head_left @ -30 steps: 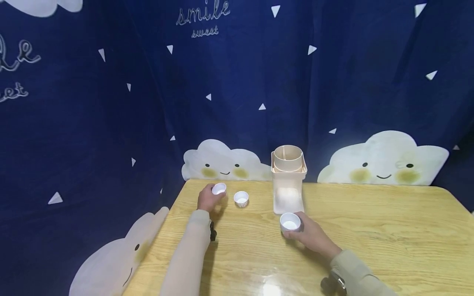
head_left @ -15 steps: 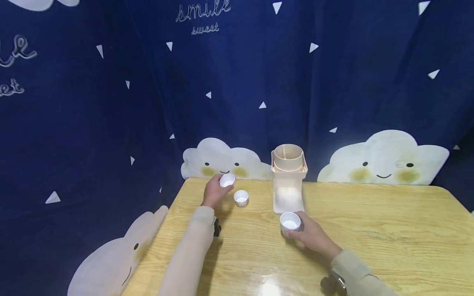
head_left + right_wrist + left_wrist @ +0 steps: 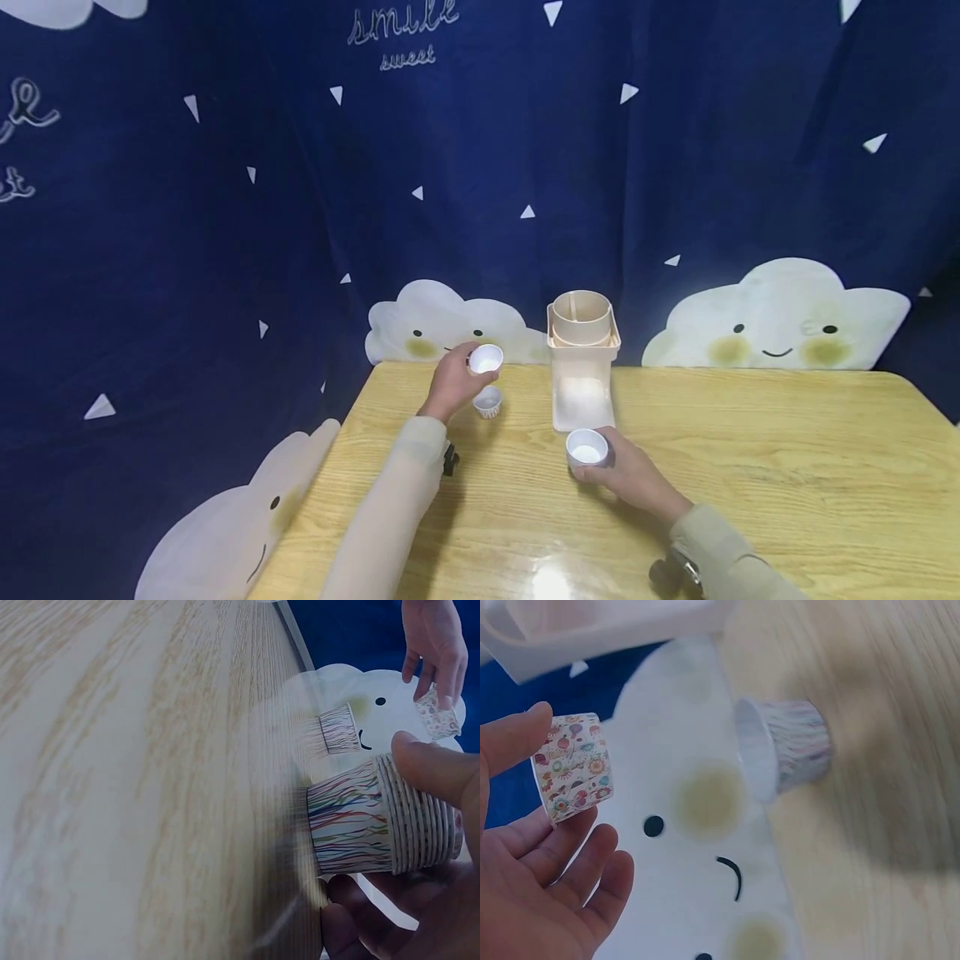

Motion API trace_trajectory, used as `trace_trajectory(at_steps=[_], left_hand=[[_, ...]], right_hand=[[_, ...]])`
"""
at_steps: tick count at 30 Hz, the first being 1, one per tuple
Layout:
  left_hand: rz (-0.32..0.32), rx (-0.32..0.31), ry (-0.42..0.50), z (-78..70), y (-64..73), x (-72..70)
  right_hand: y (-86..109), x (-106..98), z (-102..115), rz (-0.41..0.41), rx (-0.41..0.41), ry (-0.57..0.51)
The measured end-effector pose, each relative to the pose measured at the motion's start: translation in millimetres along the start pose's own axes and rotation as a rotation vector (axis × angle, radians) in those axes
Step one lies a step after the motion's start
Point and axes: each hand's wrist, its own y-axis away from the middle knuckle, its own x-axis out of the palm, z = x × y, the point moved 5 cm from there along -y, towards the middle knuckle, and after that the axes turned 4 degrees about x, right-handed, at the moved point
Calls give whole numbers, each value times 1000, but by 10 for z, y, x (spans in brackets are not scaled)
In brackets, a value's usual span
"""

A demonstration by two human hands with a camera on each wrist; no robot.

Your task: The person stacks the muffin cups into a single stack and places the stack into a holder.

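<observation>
My left hand [image 3: 452, 385] pinches a small white paper baking cup [image 3: 577, 766] with a flower print between thumb and fingers, raised above the table. Just below it, a single paper cup with coloured streaks [image 3: 487, 407] stands upright on the tabletop. My right hand [image 3: 633, 477] grips a nested stack of paper cups [image 3: 351, 821], mouths up, low over the table; the outermost cup has colourful wavy streaks. Whether the stack touches the table I cannot tell. Right behind the stack stands a beige plastic holder [image 3: 583, 367] with a round tube at its top.
The light wooden table [image 3: 750, 467] reaches out to both sides. A dark blue curtain [image 3: 480, 167] with cloud prints hangs along its back and left edges.
My left hand has moved up and to the right with the flower-print cup, from beside the single streaked cup to above it. My right hand and its stack have stayed in place.
</observation>
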Motion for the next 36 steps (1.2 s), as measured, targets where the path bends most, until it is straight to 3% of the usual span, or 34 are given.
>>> trace_trajectory(at_steps=[10,17,22,36], left_hand=[[93,99,5,-280,93,74],[173,133,14,-502,182,161],[189,196,-6,-653,223,201],[310,301,-48,-884,330,405]], right_hand=[[-10,5,-10,-1,-2,22],[22,-6,32,14,8,11],[18,-8,32,22,7,5],[-31,-18,-9,6,-4,20]])
